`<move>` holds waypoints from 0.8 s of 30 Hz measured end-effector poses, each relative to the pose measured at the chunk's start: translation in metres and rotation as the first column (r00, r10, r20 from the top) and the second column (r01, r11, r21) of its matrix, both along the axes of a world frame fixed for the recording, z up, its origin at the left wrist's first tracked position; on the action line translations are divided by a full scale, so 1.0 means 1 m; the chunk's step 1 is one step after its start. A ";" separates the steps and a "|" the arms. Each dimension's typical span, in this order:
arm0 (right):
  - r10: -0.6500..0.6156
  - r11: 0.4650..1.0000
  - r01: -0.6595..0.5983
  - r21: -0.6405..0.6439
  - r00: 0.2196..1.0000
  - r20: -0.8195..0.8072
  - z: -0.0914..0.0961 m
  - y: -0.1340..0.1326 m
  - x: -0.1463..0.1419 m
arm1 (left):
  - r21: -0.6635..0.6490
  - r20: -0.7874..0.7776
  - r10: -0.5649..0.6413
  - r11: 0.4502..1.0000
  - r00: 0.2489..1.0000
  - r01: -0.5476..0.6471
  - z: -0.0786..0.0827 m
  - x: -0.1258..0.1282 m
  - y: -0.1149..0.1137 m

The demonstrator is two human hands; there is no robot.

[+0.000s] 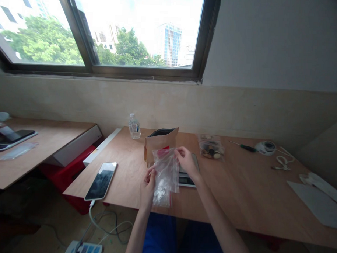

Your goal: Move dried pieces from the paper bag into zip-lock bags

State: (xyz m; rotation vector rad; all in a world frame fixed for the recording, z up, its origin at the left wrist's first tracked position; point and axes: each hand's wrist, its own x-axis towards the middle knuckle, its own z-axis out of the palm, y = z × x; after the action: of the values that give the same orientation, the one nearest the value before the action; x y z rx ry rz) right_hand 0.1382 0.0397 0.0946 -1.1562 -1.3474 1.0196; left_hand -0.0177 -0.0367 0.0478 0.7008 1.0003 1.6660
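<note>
Over the near edge of the table (238, 188), the clear zip bag (165, 174) hangs between both hands, the left hand (148, 181) pinching its lower left side and the right hand (185, 160) gripping its top right corner, just before the brown pouch (159, 142).

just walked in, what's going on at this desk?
A person holds a clear zip-top plastic bag above the wooden table with both hands. The left hand pinches its side edge, and the right hand grips its top corner near the red seal strip. Small pale pieces sit in the bag's bottom. Behind it stands an open brown paper pouch; a flat grey digital scale lies beneath the right wrist. A second clear bag of small items lies farther right.
</note>
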 end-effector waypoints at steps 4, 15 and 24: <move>-0.065 0.996 0.067 0.059 0.997 -0.036 -0.002 0.002 0.003 | -0.024 -0.218 -0.108 0.994 0.970 0.105 0.001 -0.016 0.000; -0.091 0.979 0.046 0.200 0.971 0.221 -0.033 -0.025 -0.023 | -0.147 -0.470 -0.095 0.989 0.877 0.028 0.002 -0.021 0.012; -0.333 0.904 0.168 0.394 0.854 0.400 -0.051 0.016 0.039 | -0.103 -0.813 -0.005 0.985 0.582 -0.136 -0.020 -0.036 0.017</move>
State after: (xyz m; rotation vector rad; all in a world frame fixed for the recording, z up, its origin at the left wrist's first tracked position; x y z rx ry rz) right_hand 0.1773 0.0552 0.0440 -1.3057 -1.6087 0.2946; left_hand -0.0536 -0.0199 0.0274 1.4041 1.8028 1.2656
